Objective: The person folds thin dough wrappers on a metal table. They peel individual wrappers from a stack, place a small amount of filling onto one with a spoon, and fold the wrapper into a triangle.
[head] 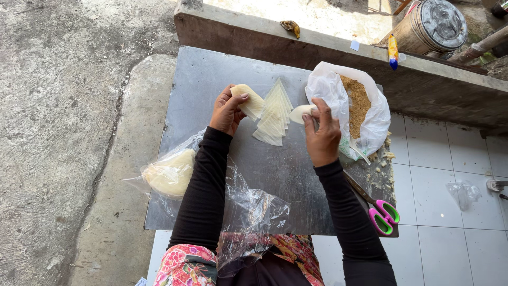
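Holding one pale wrapper [248,100] in our left hand [226,112] near the far edge of the metal table [211,74], we closed our right hand [321,135] on a filled piece [302,113] beside the bag of brown filling [357,103], pressing gently so it would not tear.

White plastic bag [373,124] gapes open right of the board; clear crumpled bag [174,172] lies at its left edge.

Soft, even daylight fills the scene; strong sun bleaches the pale ground beyond the grey concrete ledge [338,45]. The dull grey metal tabletop [211,79] carries a mild sheen, shadows are faint, focus is sharp, and the edges bow with wide-angle distortion.
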